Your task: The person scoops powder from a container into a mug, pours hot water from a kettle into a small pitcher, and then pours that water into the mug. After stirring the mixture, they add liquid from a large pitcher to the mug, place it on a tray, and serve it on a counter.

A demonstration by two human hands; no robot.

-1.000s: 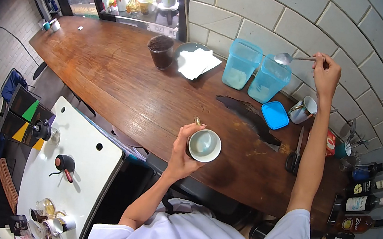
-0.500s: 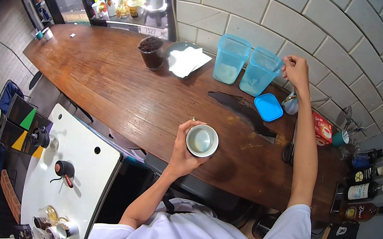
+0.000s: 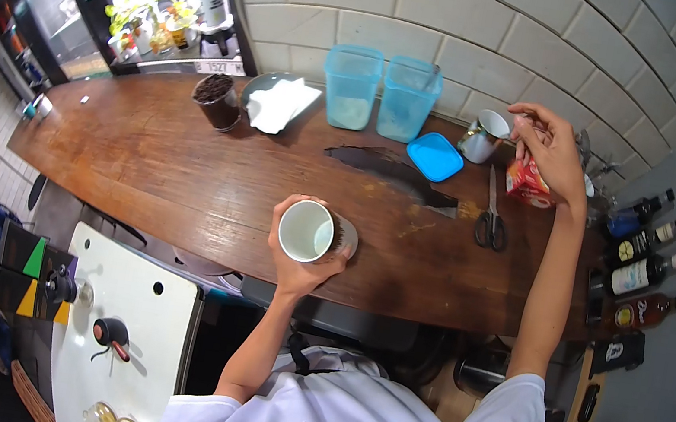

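My left hand (image 3: pixel 300 268) is wrapped round a cup (image 3: pixel 306 231), white inside, with something pale at its bottom; the cup tilts a little toward me over the wooden counter. To the right, my right hand (image 3: pixel 552 153) is raised beside a white mug (image 3: pixel 481 136) with a picture on it, in front of a red box (image 3: pixel 529 184). Its fingers are bent and loosely apart, and I see nothing held in them. Two blue translucent containers (image 3: pixel 352 84) hold pale powder; a utensil handle (image 3: pixel 434 77) sticks up from the right-hand container (image 3: pixel 407 103). A blue lid (image 3: pixel 435 157) lies in front.
Scissors (image 3: pixel 490 221) lie near a dark broken patch (image 3: pixel 387 175) in the counter (image 3: pixel 211 183). Farther left are a glass of dark grounds (image 3: pixel 217 101) and a plate (image 3: pixel 265 82) with white paper (image 3: pixel 278 106). Bottles (image 3: pixel 639 273) line the right side. A white table (image 3: pixel 154 328) stands lower left.
My right hand has left the utensil in the right-hand container and moved right, past the mug. The cup in my left hand has tipped toward me. The whole view has shifted.
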